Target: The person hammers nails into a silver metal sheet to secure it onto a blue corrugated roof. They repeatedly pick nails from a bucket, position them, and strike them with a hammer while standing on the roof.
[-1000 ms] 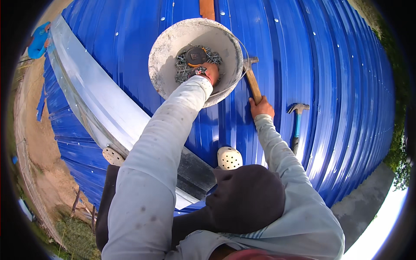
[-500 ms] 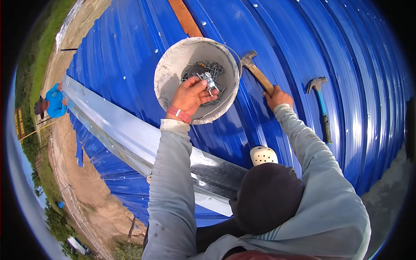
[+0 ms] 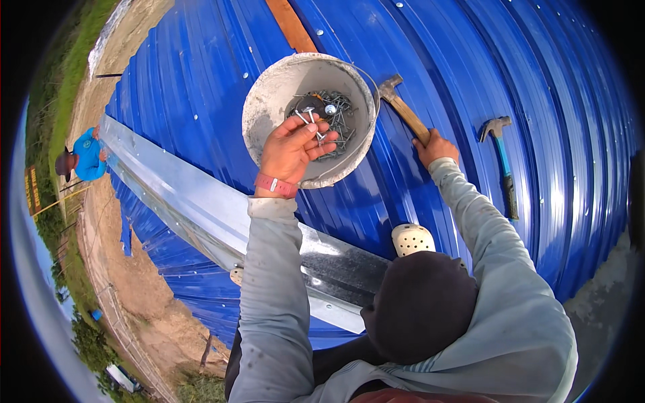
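Observation:
My left hand (image 3: pixel 285 151), a pink band on its wrist, is over the mouth of a pale, stained bucket (image 3: pixel 261 101). A few wide-headed roofing nails (image 3: pixel 312 124) are pinched between its thumb and fingers. Many more loose nails (image 3: pixel 346 121) lie inside the bucket, around a dark round thing that my fingers partly hide. To the right, my right hand (image 3: pixel 438 149) is wrapped round the end of a wooden handle. That claw hammer (image 3: pixel 408 115) lies along the blue roof sheet, its head beside the bucket.
A second hammer (image 3: pixel 500 161) with a turquoise handle lies farther right on the ribbed blue metal roofing (image 3: pixel 463 80). A long silvery metal strip (image 3: pixel 181 178) crosses the left side. At its far end is another person (image 3: pixel 89 156) in blue. A brown board (image 3: pixel 292 27) lies beyond the bucket.
The cluster of nails in my left hand is smaller and more spread out, and a shiny round nail head shows just beyond the fingers. My right hand keeps its hold on the hammer.

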The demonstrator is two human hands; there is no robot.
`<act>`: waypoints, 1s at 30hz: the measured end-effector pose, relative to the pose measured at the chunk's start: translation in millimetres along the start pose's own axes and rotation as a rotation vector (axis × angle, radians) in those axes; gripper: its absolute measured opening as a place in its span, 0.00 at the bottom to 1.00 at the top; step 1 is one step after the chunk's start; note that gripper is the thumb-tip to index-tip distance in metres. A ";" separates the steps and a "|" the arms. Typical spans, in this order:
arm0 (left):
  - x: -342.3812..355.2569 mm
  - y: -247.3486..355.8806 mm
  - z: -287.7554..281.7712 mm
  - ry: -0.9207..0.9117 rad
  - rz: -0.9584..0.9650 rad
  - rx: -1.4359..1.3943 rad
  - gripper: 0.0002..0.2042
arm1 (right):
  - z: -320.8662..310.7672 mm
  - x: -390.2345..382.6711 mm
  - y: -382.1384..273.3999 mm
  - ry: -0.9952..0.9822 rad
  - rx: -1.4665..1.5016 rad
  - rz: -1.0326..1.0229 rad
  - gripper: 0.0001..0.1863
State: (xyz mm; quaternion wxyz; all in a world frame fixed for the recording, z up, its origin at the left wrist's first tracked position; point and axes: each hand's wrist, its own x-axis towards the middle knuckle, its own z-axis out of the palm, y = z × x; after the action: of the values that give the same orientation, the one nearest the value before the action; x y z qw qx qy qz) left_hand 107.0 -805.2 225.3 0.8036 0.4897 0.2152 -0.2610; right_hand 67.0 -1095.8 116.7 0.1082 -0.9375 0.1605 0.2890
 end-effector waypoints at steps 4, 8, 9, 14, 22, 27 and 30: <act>-5.8 -0.8 0.5 0.010 0.018 0.047 0.09 | 0.1 -0.4 -0.4 -0.012 0.002 0.007 0.25; -9.1 -3.2 2.1 0.094 0.039 0.061 0.09 | 5.5 3.2 1.4 0.001 0.010 0.004 0.26; -12.4 -1.9 1.4 0.126 0.081 0.131 0.09 | 5.0 3.4 0.1 0.007 -0.002 -0.010 0.26; -13.2 -6.9 -2.7 0.204 0.190 0.272 0.09 | 6.9 6.6 2.6 0.011 -0.001 0.015 0.26; 26.1 -12.9 -1.2 0.058 0.126 1.514 0.11 | 5.3 1.5 -1.6 0.017 -0.007 0.048 0.25; 102.3 -59.1 -14.2 0.014 0.132 1.952 0.11 | 2.4 -1.7 -7.6 -0.005 -0.008 0.047 0.25; 128.0 -75.4 -8.9 0.067 0.021 1.992 0.11 | 1.8 0.6 0.0 0.005 0.001 0.054 0.26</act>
State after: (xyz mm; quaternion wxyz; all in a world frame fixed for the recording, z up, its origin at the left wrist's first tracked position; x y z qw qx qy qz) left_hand 157.4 -852.9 93.6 0.0217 0.9495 -0.0838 -0.3015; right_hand 66.5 -1095.4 114.9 0.1004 -0.9335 0.1859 0.2896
